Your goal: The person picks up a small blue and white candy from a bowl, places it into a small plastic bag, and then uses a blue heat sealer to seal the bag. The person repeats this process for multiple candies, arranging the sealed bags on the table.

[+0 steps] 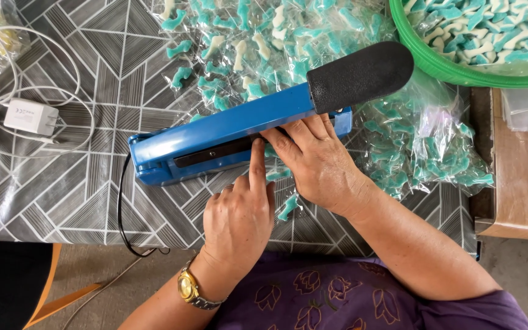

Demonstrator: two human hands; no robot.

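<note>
candy bag (286,206) mostly hidden under both hands, green basin (459,72) cut off at top edge

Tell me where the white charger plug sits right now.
In the head view, the white charger plug lies at the table's far left amid its looped white cable, well left of the blue heat sealer.

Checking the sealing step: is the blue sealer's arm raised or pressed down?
Raised: the blue sealer arm's black handle angles up, leaving a gap where both hands place the bag.

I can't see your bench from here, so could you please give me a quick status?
Left hand and right hand pressing a clear candy bag at the blue heat sealer. Sealer arm raised. Sealed bags piled behind.
</note>
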